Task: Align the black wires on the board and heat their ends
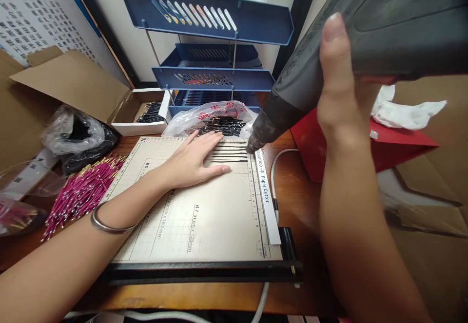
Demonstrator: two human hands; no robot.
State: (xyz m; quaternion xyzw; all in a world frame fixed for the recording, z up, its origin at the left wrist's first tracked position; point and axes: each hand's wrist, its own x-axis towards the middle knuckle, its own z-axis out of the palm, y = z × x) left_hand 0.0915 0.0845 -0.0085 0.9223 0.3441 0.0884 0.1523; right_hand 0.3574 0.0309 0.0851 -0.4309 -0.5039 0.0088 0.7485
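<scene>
My right hand (340, 84) is wrapped round a dark grey heat gun (303, 84), its thumb along the body. The gun's nozzle tip is just over the right ends of several thin black wires (232, 155), which lie side by side. My left hand (195, 160) rests flat across the left part of these wires, fingers stretched and thumb apart, hiding their left ends. Beneath hand and wires is a cream paper cutter board (219, 216) printed with grid lines and sizes. A bracelet circles my left wrist.
Behind the board, a plastic bag (175, 125) holds dark wires, below a blue tiered rack (204, 13). Magenta wires (82, 191) and an opened white box (141, 127) are at left. A red box (314, 140) and white cable (272, 177) are at right.
</scene>
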